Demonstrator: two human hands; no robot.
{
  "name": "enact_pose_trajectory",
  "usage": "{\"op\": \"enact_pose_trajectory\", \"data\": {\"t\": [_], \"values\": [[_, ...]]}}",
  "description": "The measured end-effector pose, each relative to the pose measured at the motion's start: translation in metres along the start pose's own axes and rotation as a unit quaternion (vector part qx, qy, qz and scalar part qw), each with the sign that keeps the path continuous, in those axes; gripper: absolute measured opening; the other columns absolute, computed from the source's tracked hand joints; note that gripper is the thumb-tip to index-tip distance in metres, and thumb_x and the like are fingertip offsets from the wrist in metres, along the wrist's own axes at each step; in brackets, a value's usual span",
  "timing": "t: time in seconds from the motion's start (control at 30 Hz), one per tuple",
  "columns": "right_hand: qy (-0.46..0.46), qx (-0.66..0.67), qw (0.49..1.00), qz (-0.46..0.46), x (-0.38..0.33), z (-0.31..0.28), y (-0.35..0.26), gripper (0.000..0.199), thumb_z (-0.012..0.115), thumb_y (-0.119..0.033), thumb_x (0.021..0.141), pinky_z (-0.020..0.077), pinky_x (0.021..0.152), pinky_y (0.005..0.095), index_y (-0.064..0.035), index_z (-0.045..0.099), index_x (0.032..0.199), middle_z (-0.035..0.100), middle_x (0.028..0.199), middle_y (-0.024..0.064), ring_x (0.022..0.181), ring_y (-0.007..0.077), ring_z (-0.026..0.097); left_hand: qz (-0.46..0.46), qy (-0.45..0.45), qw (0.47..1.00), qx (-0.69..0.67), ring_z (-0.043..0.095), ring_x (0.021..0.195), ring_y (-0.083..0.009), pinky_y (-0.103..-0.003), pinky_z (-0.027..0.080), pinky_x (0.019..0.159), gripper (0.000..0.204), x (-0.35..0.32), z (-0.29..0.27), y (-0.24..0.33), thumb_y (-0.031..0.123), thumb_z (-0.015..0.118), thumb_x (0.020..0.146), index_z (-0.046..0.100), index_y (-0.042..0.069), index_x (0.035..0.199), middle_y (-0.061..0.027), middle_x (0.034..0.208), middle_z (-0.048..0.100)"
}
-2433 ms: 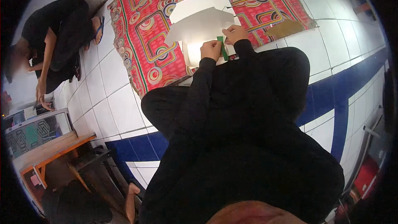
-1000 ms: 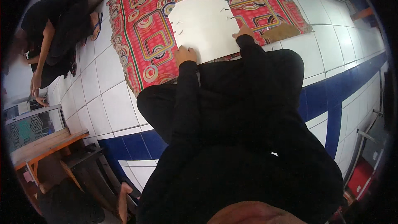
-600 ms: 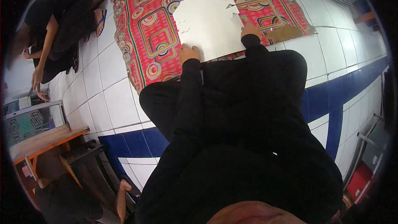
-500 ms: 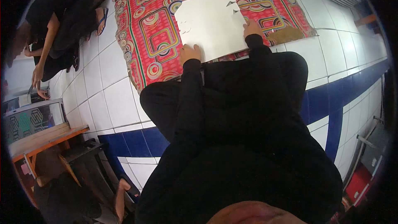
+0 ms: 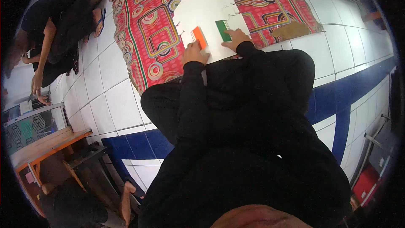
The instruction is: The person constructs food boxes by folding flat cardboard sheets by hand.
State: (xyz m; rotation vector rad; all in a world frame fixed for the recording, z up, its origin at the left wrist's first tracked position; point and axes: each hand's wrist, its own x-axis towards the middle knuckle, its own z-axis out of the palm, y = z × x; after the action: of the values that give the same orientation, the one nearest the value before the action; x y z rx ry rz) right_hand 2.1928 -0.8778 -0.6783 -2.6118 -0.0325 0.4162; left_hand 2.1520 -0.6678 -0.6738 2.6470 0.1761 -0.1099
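Observation:
On the patterned cloth lies a white sheet (image 5: pixel 200 6), its far corners cut at a slant and its side edges notched and torn-looking. Two small flat rectangles are on the sheet. The left one is orange (image 5: pixel 198 37) with a pale strip along one side; the right one is green (image 5: pixel 222 29) with a row of pale marks along its edge. My left hand (image 5: pixel 195 53) rests its fingertips on the orange rectangle's near end. With fingers apart, my right hand (image 5: pixel 237 39) touches the green rectangle's near end. Whether the rectangles are loose or fixed is unclear.
A red patterned cloth (image 5: pixel 147 21) covers white floor tiles, with a worn brown patch (image 5: pixel 291 31) at right. Another person (image 5: pixel 57 25) squats at the far left. A wooden bench (image 5: pixel 50 145) and a second person (image 5: pixel 71 204) are at the lower left.
The sheet was plain white with my hands at its side edges. Orange and green rectangles now show on it, and both hands have moved inward onto them.

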Motion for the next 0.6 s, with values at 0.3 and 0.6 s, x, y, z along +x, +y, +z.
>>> {"op": "enact_pose_trajectory", "data": {"t": [0.3, 0.6], "values": [[-0.015, 0.009, 0.997, 0.071, 0.006, 0.017, 0.022, 0.054, 0.055, -0.012, 0.083, 0.0508, 0.089, 0.0466, -0.0409, 0.055, 0.128, 0.045, 0.121, 0.0162, 0.105, 0.0376, 0.059, 0.019, 0.157, 0.978, 0.138, 0.052, 0.11, -0.0333, -0.049, 0.042, 0.093, 0.048, 0.006, 0.011, 0.052, 0.039, 0.062, 0.08, 0.06, 0.007, 0.115, -0.0147, 0.116, 0.058], [0.15, 0.112, 0.982, 0.016, -0.005, 0.029, 0.044, 0.072, 0.068, -0.002, 0.066, 0.0513, 0.085, 0.0426, -0.0199, 0.048, 0.132, 0.061, 0.092, 0.0272, 0.094, 0.0356, 0.063, -0.104, -0.135, 0.84, -0.515, 0.064, 0.073, -0.0165, -0.03, 0.059, 0.058, 0.018, 0.057, 0.072, 0.047, 0.009, 0.063, 0.089, 0.067, -0.008, 0.093, -0.0107, 0.081, 0.065]]}}
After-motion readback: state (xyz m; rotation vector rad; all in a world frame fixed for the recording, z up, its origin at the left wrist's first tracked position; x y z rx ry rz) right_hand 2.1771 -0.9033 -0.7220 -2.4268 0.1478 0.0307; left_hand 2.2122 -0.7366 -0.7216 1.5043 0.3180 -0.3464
